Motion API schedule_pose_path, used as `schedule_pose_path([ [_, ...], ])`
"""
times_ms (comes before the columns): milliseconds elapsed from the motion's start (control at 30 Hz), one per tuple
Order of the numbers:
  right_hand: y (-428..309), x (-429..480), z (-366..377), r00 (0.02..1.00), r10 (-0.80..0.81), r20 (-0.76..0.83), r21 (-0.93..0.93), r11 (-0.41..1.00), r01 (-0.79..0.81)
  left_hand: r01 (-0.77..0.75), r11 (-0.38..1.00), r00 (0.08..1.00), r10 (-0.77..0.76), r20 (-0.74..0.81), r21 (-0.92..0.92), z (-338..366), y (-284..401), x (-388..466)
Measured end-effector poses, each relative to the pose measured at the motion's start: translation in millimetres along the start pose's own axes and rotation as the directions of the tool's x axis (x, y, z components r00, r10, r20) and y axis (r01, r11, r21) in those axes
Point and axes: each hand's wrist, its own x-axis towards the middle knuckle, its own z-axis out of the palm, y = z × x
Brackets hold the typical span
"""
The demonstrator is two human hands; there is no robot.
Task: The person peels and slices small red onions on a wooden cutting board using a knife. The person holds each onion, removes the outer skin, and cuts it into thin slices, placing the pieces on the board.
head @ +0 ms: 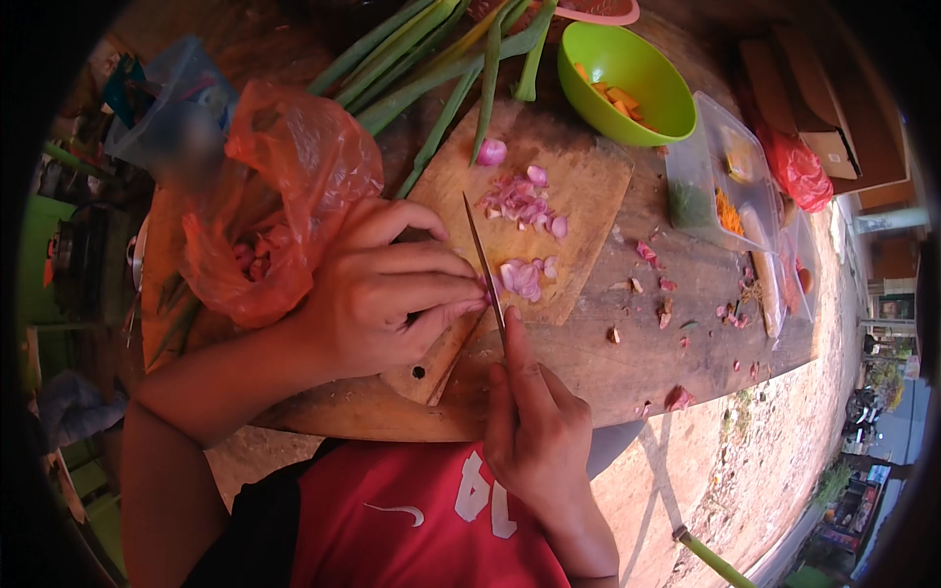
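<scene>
My left hand (401, 283) presses a shallot, mostly hidden under its fingertips, onto a wooden cutting board (588, 191). A knife (482, 257) is in my right hand (540, 419), its blade upright beside the left fingertips and the index finger laid along it. Just right of the blade lie shallot slices (523, 278). Farther up the board is a second pile of sliced shallot (526, 200), with a peeled shallot (491, 152) at its upper left. An orange-red plastic bag (294, 169) holding shallots lies left of my left hand.
Leeks or large green onions (441, 66) cross the board's far edge. A green bowl (625, 81) holds orange pieces. A clear plastic container (724, 176) with shredded orange and green food stands right of it. Shallot skins (680, 398) are scattered on the wooden table (573, 360).
</scene>
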Motion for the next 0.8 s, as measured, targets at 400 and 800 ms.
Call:
schedule_pose_path([
  [400, 0.2, 2.5, -2.2, 1.0, 0.003, 0.013, 0.012, 1.0, -0.003, 0.032, 0.998, 0.999, -0.031, 0.013, -0.047, 0.6, -1.6, -0.9],
  [800, -1.1, 7.5, -5.5, 0.998, 0.042, 0.046, -0.023, 0.999, -0.041, 0.037, 0.997, 0.999, -0.036, 0.008, -0.065, 2.5, -3.7, -2.3],
])
